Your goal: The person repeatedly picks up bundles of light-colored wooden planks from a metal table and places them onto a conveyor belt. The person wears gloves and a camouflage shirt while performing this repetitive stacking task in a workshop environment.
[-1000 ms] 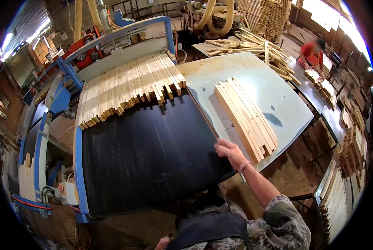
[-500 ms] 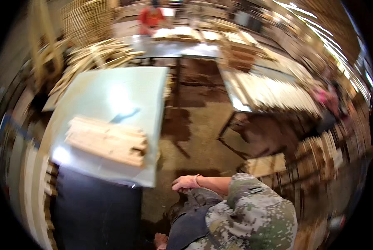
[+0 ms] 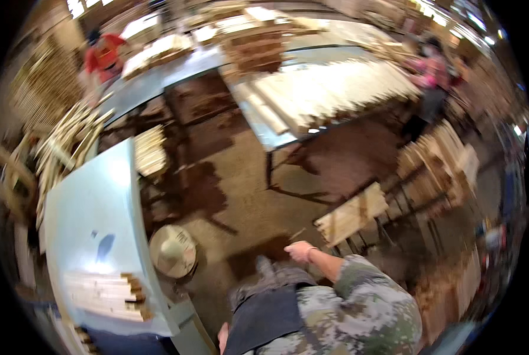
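Observation:
My right hand [image 3: 300,251] hangs over the floor in front of my body, in a pale pinkish covering like a glove. Its fingers are loosely bent, and I see nothing held in them. A thin stick-like thing [image 3: 298,233] shows just beyond the fingertips; whether they touch it I cannot tell. Only a sliver of my left hand [image 3: 223,336] shows beside the dark apron [image 3: 270,316], its fingers hidden. To my left, a row of short wooden strips [image 3: 102,296] lies on a pale blue-green tabletop [image 3: 93,213], apart from both hands.
A round, pale-topped stool or bucket [image 3: 174,251] stands beside the tabletop. Ahead, a metal table [image 3: 271,137] carries many wooden strips [image 3: 341,89]. Stacked boards [image 3: 352,214] rest on a rack to the right. One person in red [image 3: 103,58] and another in pink [image 3: 433,74] stand farther off.
My view has swung to the right, so the tabletop and its wooden strips now sit farther left. The round stool or bucket has come into sight. My right hand stays in front of me.

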Demonstrator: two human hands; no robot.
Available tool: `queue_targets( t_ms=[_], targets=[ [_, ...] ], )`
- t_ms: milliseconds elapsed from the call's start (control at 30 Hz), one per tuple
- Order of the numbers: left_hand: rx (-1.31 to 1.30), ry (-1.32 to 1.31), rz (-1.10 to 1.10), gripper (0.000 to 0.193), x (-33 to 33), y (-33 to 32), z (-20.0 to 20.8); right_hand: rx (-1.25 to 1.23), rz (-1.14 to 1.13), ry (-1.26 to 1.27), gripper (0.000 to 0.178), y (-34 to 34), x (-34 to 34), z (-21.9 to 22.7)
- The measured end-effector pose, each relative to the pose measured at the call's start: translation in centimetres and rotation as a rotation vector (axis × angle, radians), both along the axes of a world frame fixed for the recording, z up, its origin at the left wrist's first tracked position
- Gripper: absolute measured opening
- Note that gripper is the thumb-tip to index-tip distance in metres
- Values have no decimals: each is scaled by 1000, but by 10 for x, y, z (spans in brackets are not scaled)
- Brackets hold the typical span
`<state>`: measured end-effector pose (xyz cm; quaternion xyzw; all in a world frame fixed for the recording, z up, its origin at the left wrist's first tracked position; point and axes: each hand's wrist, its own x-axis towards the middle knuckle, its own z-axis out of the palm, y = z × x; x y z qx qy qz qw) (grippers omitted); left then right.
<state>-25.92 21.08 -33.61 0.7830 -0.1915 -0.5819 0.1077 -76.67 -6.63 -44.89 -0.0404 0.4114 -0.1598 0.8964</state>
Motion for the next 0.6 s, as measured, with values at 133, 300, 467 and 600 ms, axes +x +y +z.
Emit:
queue_targets(
  t_ms=[133, 300, 467, 600],
  targets=[
    [-174, -58, 53, 63, -61, -84, 37, -115, -220, 226, 23, 4, -72, 81],
    [18, -194, 124, 59, -94, -197, 39, 190, -331, 408, 18, -15, -106, 68],
    [-44, 81, 78, 48, -98, -297, 3, -8, -305, 503, 21, -40, -98, 111],
    [48, 402, 351, 34, -86, -344, -29, -258, 28, 811, 20, -106, -127, 59]
  ],
)
